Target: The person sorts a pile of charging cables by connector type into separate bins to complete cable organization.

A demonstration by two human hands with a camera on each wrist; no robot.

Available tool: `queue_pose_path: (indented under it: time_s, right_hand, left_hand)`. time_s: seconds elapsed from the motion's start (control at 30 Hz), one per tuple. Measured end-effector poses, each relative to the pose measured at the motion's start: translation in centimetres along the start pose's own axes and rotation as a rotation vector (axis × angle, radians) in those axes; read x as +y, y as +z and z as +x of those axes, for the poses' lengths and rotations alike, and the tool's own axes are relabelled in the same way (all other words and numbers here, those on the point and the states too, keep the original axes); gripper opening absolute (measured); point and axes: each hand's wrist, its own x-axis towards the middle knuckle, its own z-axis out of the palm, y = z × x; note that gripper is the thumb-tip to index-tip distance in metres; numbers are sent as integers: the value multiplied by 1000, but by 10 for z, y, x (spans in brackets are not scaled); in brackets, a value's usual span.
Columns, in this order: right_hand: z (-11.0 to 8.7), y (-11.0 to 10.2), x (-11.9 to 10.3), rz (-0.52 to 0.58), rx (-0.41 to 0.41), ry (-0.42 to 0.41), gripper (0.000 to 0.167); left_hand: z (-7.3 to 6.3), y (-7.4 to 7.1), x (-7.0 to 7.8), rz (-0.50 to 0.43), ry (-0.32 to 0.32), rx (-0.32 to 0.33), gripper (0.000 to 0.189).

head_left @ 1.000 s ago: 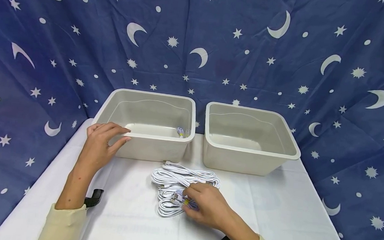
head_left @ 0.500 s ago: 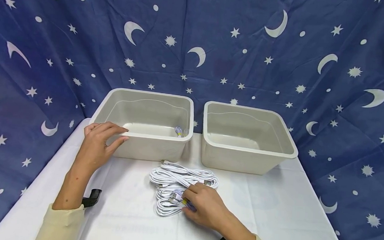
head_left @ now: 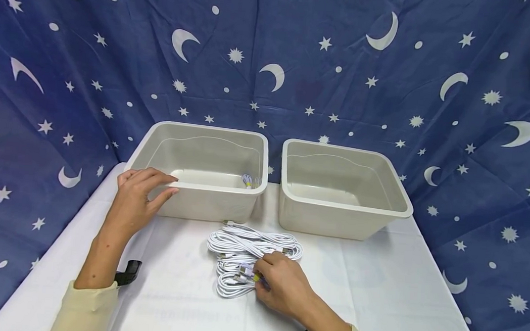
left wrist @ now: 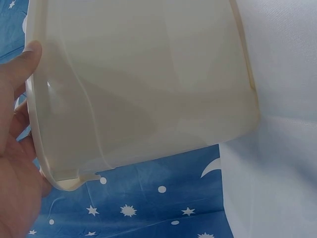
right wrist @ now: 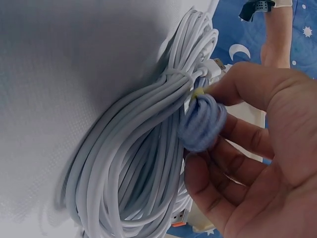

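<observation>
My left hand (head_left: 137,203) holds the front rim of the left beige bin (head_left: 208,203), fingers over the edge and thumb on the outer wall. In the left wrist view the thumb and fingertips meet the rim of that bin (left wrist: 129,89). With my right hand (head_left: 282,283) I pinch a small coiled purple cable (right wrist: 202,121) at its yellow tie, the thumb against the tie. It lies over a pile of coiled white cables (head_left: 237,245) on the table. A metal plug (head_left: 243,271) shows beside my right fingers.
Inside the left bin, near its right end, lies another small purple cable bundle (head_left: 247,179) with a yellow tie. A second beige bin (head_left: 325,220) stands to the right, a narrow gap between them. A blue star-and-moon curtain (head_left: 308,46) hangs behind the white-covered table (head_left: 184,292).
My right fingers have come slightly further over the purple cable, covering more of it. The left hand stays at the bin's rim. The head view has shifted slightly.
</observation>
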Motion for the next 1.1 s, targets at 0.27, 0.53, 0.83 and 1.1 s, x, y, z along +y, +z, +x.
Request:
queue_pose_path:
  time_s: [0.27, 0.53, 0.83, 1.1]
  right_hand:
    - [-1, -1, 1, -10, 64, 14, 23]
    - [1, -3, 0, 41, 86, 33, 20]
    - [2, -13, 2, 54, 121, 31, 23]
    - [5, -20, -1, 102, 138, 26, 25]
  left_hand:
    - [0, 1, 3, -11, -6, -2, 22]
    - [0, 0, 1, -2, 3, 0, 23]
    - [1, 2, 1, -18, -9, -2, 22]
    - [0, -1, 3, -6, -4, -3, 23]
